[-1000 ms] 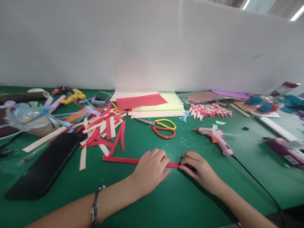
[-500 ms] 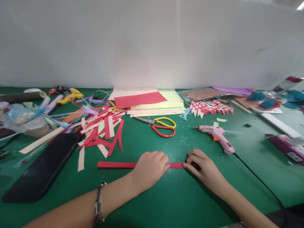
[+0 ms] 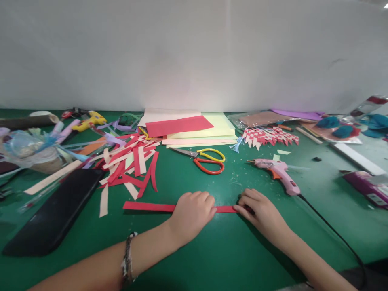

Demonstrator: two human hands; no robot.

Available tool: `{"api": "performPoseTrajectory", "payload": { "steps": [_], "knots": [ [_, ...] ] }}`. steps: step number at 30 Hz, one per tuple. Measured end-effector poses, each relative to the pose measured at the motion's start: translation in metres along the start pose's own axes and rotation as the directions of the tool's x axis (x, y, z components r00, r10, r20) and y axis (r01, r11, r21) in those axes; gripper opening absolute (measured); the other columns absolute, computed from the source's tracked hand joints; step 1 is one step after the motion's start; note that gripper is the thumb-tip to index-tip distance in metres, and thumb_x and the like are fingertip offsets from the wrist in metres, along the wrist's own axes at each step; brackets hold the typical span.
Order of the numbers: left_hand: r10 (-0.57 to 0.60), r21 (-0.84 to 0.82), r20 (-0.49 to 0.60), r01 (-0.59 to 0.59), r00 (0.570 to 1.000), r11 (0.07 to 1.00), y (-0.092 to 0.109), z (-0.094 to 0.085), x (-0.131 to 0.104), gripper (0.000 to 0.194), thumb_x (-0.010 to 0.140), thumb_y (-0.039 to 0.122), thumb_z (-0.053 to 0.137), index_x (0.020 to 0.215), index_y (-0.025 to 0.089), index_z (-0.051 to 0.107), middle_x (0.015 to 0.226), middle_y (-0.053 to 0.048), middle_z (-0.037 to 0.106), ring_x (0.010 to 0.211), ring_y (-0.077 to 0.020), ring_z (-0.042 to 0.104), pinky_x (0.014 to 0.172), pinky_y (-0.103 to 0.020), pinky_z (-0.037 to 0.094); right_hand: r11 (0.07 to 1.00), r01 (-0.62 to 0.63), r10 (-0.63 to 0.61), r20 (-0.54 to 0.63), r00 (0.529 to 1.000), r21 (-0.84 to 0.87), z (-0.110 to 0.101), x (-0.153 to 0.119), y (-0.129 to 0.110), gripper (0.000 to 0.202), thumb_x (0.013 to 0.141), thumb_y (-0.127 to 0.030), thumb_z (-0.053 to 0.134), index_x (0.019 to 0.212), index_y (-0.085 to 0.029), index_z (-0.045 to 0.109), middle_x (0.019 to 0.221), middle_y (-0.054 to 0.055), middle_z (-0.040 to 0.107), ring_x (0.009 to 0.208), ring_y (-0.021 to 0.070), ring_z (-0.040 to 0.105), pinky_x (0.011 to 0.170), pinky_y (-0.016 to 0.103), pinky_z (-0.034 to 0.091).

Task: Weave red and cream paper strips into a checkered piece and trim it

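Note:
A long, narrow red paper strip (image 3: 148, 206) stretches sideways just above the green tabletop, low in the middle of the view. My left hand (image 3: 193, 212) is closed over its middle, thumb toward the right. At the strip's right end my right hand (image 3: 259, 210) pinches the paper between thumb and curled fingers, which hide the tip. A short length of red shows between both hands. Beyond them lie scissors (image 3: 209, 161) with one yellow and one orange-red handle loop.
A pile of red and cream paper strips (image 3: 133, 161) lies left, beside a dark phone-like slab (image 3: 54, 214). Paper sheets (image 3: 194, 129) are stacked at the back. Right are a pink glue gun (image 3: 280, 171) with a trailing cord, woven red-white paper pieces (image 3: 268, 136) and a purple tool (image 3: 365, 186).
Both hands keep their hold on the red paper strip and have barely moved. The strip's free left end sits slightly higher and tilts a little more.

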State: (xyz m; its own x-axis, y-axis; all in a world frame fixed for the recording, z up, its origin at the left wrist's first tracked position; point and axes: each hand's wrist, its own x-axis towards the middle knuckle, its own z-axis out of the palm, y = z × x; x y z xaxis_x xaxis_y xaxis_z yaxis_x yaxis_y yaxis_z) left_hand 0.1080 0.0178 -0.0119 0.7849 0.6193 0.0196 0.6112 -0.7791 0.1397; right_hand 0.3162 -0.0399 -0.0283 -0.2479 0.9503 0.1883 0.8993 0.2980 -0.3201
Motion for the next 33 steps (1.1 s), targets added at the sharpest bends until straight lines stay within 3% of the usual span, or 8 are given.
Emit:
{"api": "performPoseTrajectory", "payload": {
  "steps": [11, 28, 30, 33],
  "knots": [
    [-0.007, 0.016, -0.024, 0.008, 1.000, 1.000, 0.002, -0.001, 0.000, 0.016, 0.084, 0.025, 0.053, 0.070, 0.017, 0.052, 0.069, 0.001, 0.058, 0.063, -0.0156, 0.057, 0.052, -0.027, 0.035, 0.984, -0.067, 0.067, 0.003, 0.998, 0.164, -0.007, -0.009, 0.012, 0.022, 0.088, -0.030, 0.044, 0.070, -0.020, 0.051, 0.074, 0.003, 0.054, 0.071, 0.0163, 0.052, 0.066, 0.030, 0.044],
    [-0.014, 0.034, -0.018, 0.015, 1.000, 0.999, -0.006, -0.004, -0.011, 0.015, 0.085, 0.021, 0.051, 0.070, 0.017, 0.052, 0.069, 0.001, 0.057, 0.060, -0.0146, 0.053, 0.051, -0.026, 0.033, 0.991, -0.060, 0.057, -0.029, 0.998, -0.121, -0.002, -0.013, 0.011, 0.025, 0.089, -0.032, 0.041, 0.070, -0.020, 0.052, 0.073, 0.004, 0.054, 0.068, 0.0160, 0.051, 0.062, 0.030, 0.042],
    [-0.012, 0.034, -0.017, 0.013, 1.000, 0.999, -0.007, -0.004, -0.012, 0.015, 0.085, 0.022, 0.051, 0.071, 0.017, 0.053, 0.070, 0.001, 0.057, 0.061, -0.0150, 0.054, 0.052, -0.027, 0.034, 0.977, -0.061, 0.048, -0.069, 0.997, -0.203, -0.004, -0.013, 0.006, 0.023, 0.090, -0.032, 0.041, 0.076, -0.020, 0.055, 0.077, 0.005, 0.058, 0.070, 0.0171, 0.054, 0.068, 0.034, 0.044],
    [-0.013, 0.027, -0.018, 0.013, 1.000, 1.000, -0.006, -0.002, -0.012, 0.013, 0.085, 0.022, 0.051, 0.073, 0.017, 0.053, 0.071, 0.000, 0.058, 0.064, -0.0165, 0.056, 0.054, -0.027, 0.036, 0.945, -0.016, -0.030, -0.136, 0.990, -0.326, -0.007, -0.015, -0.012, 0.025, 0.090, -0.030, 0.041, 0.108, -0.020, 0.055, 0.104, 0.009, 0.063, 0.093, 0.0226, 0.057, 0.090, 0.045, 0.037]
  ]
}}
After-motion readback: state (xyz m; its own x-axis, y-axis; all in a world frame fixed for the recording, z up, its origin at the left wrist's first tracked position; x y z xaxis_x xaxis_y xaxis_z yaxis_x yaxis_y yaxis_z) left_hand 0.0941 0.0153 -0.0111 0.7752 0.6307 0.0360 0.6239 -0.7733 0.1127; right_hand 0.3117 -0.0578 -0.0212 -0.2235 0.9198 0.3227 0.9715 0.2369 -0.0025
